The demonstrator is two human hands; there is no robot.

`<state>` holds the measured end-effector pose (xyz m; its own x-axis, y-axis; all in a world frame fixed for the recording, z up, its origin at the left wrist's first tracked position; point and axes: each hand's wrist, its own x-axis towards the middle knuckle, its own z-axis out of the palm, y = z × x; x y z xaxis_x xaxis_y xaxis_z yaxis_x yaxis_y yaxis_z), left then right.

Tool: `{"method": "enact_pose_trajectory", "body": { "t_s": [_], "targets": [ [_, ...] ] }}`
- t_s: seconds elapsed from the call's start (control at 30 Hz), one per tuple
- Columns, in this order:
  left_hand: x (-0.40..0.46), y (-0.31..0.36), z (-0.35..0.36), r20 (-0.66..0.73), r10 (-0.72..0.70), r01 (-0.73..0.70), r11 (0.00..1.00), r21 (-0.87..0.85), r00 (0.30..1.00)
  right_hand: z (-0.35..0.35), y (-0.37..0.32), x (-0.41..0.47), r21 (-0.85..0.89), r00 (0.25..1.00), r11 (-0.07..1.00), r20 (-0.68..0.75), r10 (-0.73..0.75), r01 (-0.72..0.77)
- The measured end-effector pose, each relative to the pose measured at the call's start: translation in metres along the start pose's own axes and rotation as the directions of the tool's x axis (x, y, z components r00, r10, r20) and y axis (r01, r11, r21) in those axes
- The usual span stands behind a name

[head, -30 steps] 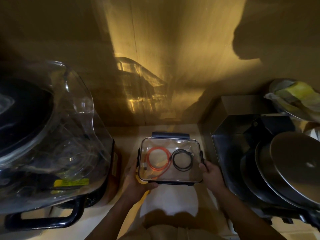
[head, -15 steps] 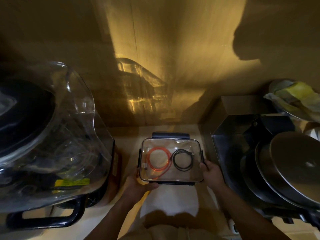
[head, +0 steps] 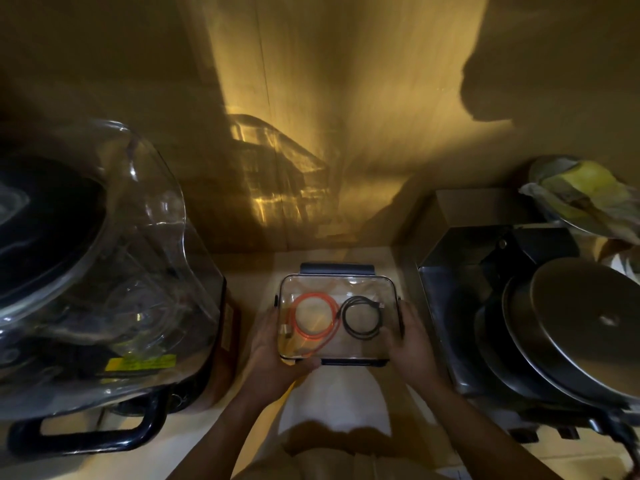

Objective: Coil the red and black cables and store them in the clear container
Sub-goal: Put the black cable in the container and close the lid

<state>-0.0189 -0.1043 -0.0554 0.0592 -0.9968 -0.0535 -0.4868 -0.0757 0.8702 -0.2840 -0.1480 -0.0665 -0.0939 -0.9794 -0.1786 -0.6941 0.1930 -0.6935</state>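
Note:
The clear container (head: 388, 289) with a see-through lid and dark side clips sits in the middle of a dim shelf. Inside it lie the red cable (head: 313, 320), coiled on the left, and the smaller black cable (head: 362, 317), coiled on the right. My left hand (head: 273, 355) grips the container's left near corner, thumb across the front edge. My right hand (head: 410, 344) holds its right side.
A large clear plastic cover over a black appliance (head: 86, 289) with a black handle (head: 90, 434) fills the left. On the right stand a metal box (head: 450, 306) and stacked dark pans with a lid (head: 581, 323). A wooden back wall (head: 346, 133) is close behind.
The container stays in nearly the same place between both hands; at most it has shifted slightly away from me. The grip of both hands is unchanged.

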Motion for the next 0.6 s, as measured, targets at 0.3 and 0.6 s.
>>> {"method": "enact_pose_trajectory", "body": {
  "t_s": [0.3,0.6],
  "targets": [
    [0.008,-0.013,0.008,0.189,-0.09,0.032,0.956,0.291,0.978,-0.003,0.02,-0.001,-0.105,0.943,0.986,0.319,-0.093,0.132],
    [0.005,-0.016,0.007,0.218,-0.082,0.001,0.936,0.351,0.973,-0.012,0.015,-0.003,-0.123,0.907,0.985,0.418,-0.058,0.119]
  ]
}}
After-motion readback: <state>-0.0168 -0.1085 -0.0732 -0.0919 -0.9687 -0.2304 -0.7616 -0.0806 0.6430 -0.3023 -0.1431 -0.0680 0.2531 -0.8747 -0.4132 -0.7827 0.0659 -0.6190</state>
